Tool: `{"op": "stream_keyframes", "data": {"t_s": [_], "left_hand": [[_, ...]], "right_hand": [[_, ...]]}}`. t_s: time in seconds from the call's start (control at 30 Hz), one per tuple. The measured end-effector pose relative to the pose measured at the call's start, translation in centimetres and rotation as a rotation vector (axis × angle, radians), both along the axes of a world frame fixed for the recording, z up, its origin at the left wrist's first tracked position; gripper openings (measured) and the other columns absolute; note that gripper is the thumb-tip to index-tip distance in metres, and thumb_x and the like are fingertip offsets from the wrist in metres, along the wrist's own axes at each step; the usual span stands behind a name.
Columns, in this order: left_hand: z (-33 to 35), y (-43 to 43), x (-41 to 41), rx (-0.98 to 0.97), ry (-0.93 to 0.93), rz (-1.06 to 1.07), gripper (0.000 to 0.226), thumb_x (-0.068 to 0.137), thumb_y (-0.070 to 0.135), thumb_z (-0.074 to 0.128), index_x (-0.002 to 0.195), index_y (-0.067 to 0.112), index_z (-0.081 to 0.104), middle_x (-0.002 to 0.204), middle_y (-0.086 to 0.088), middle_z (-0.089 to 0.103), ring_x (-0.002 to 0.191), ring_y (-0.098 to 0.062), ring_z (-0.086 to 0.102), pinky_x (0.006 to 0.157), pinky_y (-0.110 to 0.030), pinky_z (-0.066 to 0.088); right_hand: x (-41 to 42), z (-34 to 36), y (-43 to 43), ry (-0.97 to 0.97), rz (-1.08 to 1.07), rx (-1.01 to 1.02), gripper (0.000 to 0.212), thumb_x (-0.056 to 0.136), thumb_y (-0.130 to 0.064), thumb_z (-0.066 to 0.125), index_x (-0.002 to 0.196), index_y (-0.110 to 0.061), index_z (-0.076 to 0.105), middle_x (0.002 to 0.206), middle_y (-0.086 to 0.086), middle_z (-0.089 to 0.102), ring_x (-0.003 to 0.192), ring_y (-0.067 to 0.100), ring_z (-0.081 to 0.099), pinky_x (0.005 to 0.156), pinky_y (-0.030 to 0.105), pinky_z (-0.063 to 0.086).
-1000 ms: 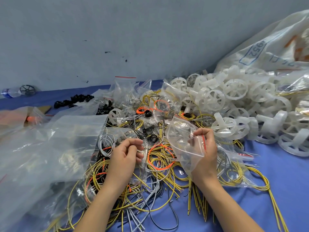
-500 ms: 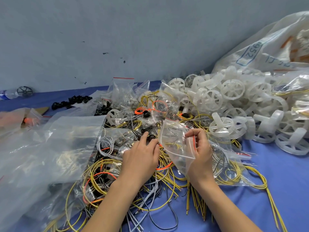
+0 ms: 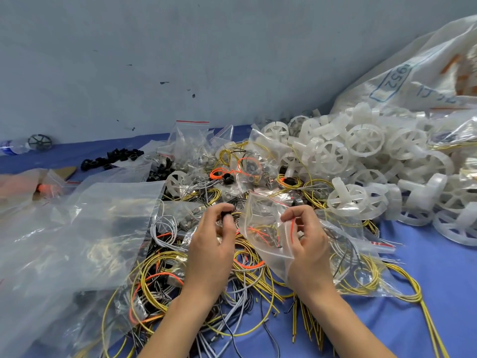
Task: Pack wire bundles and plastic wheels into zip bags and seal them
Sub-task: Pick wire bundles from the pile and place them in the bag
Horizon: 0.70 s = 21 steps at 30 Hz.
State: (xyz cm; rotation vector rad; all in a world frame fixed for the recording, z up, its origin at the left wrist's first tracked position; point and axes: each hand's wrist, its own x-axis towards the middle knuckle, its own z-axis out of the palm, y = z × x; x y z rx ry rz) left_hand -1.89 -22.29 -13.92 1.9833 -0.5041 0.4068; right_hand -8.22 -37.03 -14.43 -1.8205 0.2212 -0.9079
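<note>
Holding the small zip bag [image 3: 263,220] above the wire heap, we have our right hand [image 3: 307,244] pinching it by its red-striped edge, thumb and fingers curled onto the film. Our left hand [image 3: 210,246], just left of the bag, is curled round a small dark piece [image 3: 227,215] at its fingertips. The blur does not let us say whether that piece is a coiled wire or a black fitting.

The loose wire bundles [image 3: 165,270] lie below and to the left of the bag on the blue desk [image 3: 426,280]. The plastic wheels [image 3: 364,143] are heaped to its right and behind it. A large clear bag [image 3: 90,223] sprawls well to its left.

As we judge it, the step in hand is loading. To do it well, we should part the two lips with the right hand and turn the opening towards the left hand. The piece should go deep, past the zip track, before we let go. The thin film will likely collapse and slide, so a firm pinch on one lip matters. Stray wire ends may snag the lip or sit in the seal, so we should tuck them in first. After that we can press the track shut from one end to the other.
</note>
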Motion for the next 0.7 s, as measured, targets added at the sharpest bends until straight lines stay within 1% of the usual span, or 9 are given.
{"op": "stream_keyframes", "data": {"t_s": [0.07,0.17,0.27,0.37,0.5,0.57,0.6,0.67,0.7], "left_hand": [[1.5,0.1,-0.7,-0.185,0.001,-0.037,0.012,0.098,0.043,0.045,0.107,0.045,0.053,0.089,0.012,0.063,0.072,-0.013,0.062,0.063,-0.036,0.053],[3.3,0.0,-2.1,-0.377,0.004,-0.161,0.018,0.096,0.046,0.047,0.108,0.040,0.058,0.086,0.002,0.067,0.071,-0.013,0.064,0.060,-0.025,0.052],[3.8,-0.5,-2.5,-0.396,0.273,-0.373,0.015,0.098,0.033,0.053,0.107,0.030,0.065,0.087,-0.006,0.071,0.080,-0.017,0.069,0.070,-0.024,0.055],[3.6,-0.1,-1.9,-0.132,0.477,-0.515,0.018,0.099,0.021,0.054,0.110,0.026,0.067,0.096,-0.003,0.074,0.088,-0.011,0.070,0.081,-0.027,0.055],[3.7,0.4,-1.0,0.207,0.464,-0.564,0.013,0.098,0.034,0.055,0.105,0.037,0.066,0.088,-0.003,0.074,0.078,-0.012,0.069,0.070,-0.028,0.056],[4.3,-0.6,-0.7,0.422,0.425,-0.594,0.017,0.092,0.037,0.053,0.105,0.032,0.064,0.088,-0.001,0.073,0.082,-0.018,0.069,0.072,-0.039,0.056],[4.8,-1.2,-0.6,0.486,0.415,-0.622,0.016,0.090,0.031,0.053,0.101,0.028,0.064,0.089,0.001,0.073,0.085,-0.018,0.069,0.075,-0.039,0.055],[5.4,-2.5,-0.2,0.643,0.347,-0.699,0.015,0.089,0.012,0.054,0.093,0.020,0.066,0.091,0.009,0.071,0.085,-0.009,0.064,0.073,-0.022,0.049],[5.6,-3.2,0.0,0.751,0.302,-0.710,0.016,0.091,0.006,0.052,0.097,0.012,0.066,0.099,0.002,0.070,0.088,-0.010,0.060,0.071,-0.017,0.043]], "right_hand": [[-0.1,0.3,0.3,-0.036,-0.012,-0.075,0.014,0.088,-0.012,0.048,0.086,-0.023,0.055,0.088,-0.006,0.056,0.080,0.010,0.055,0.067,0.017,0.041],[-0.2,0.5,0.7,-0.088,-0.032,-0.177,0.015,0.085,-0.004,0.053,0.085,-0.017,0.060,0.092,-0.006,0.054,0.087,0.009,0.055,0.076,0.019,0.043],[-0.4,0.4,1.2,-0.125,-0.019,-0.248,0.013,0.083,0.000,0.056,0.085,-0.011,0.062,0.097,-0.002,0.056,0.094,0.012,0.058,0.080,0.021,0.045],[-0.6,0.5,1.3,-0.175,-0.016,-0.259,0.010,0.085,-0.008,0.051,0.087,-0.010,0.061,0.103,0.001,0.062,0.105,0.015,0.062,0.086,0.027,0.048],[-0.8,0.7,1.4,-0.205,0.010,-0.306,0.011,0.084,-0.010,0.051,0.088,-0.011,0.061,0.115,-0.001,0.065,0.114,0.014,0.060,0.091,0.037,0.050],[-0.9,0.6,1.5,-0.210,0.039,-0.364,0.011,0.083,-0.006,0.055,0.089,-0.012,0.062,0.121,-0.001,0.064,0.115,0.016,0.059,0.092,0.039,0.049],[-1.0,0.6,1.6,-0.218,0.053,-0.391,0.012,0.083,-0.006,0.054,0.091,-0.013,0.061,0.124,0.000,0.064,0.116,0.017,0.059,0.093,0.039,0.048],[-1.1,0.8,1.6,-0.245,0.075,-0.438,0.013,0.087,-0.008,0.051,0.094,-0.017,0.057,0.127,0.000,0.063,0.116,0.019,0.059,0.095,0.037,0.046],[-1.2,0.9,1.6,-0.256,0.085,-0.452,0.013,0.088,-0.009,0.049,0.095,-0.019,0.055,0.128,0.001,0.063,0.116,0.020,0.059,0.095,0.038,0.046]]}}
